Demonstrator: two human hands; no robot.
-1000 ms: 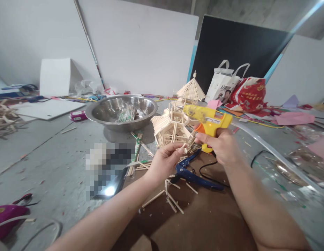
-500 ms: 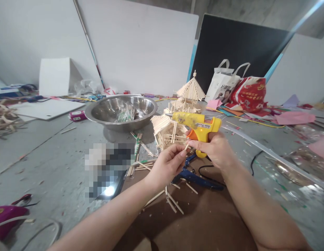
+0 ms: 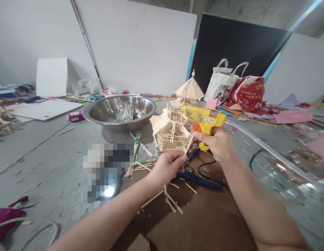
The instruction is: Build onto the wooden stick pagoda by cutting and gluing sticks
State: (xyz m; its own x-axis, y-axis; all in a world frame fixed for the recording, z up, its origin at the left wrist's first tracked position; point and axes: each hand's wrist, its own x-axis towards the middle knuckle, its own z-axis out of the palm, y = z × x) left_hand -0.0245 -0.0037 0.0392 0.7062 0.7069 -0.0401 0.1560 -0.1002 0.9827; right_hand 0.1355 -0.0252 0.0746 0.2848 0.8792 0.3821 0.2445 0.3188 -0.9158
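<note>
My left hand (image 3: 170,166) pinches the lower end of a short wooden stick (image 3: 188,145) between thumb and fingers. The stick slants up to the right, its upper end close to my right thumb. Wrapped round the handle of a yellow glue gun (image 3: 202,116), my right hand (image 3: 219,142) has its fingers near the orange trigger, and the nozzle points left. Just behind both hands stands a small open-sided pavilion model (image 3: 162,129) of wooden sticks with a partly slatted roof. Whether the held stick touches the model I cannot tell.
Blue-handled pliers (image 3: 200,180) and loose cut sticks (image 3: 174,205) lie on the brown board (image 3: 203,223). Behind are a steel basin (image 3: 95,116), a pointed stick roof (image 3: 190,89) and a red bag (image 3: 249,94). A phone (image 3: 109,190) lies left; a black cord (image 3: 203,168) runs below the gun.
My right hand has shifted the glue gun a little right and up. My left hand has dropped slightly, so the hands are farther apart and more of the stick and model shows.
</note>
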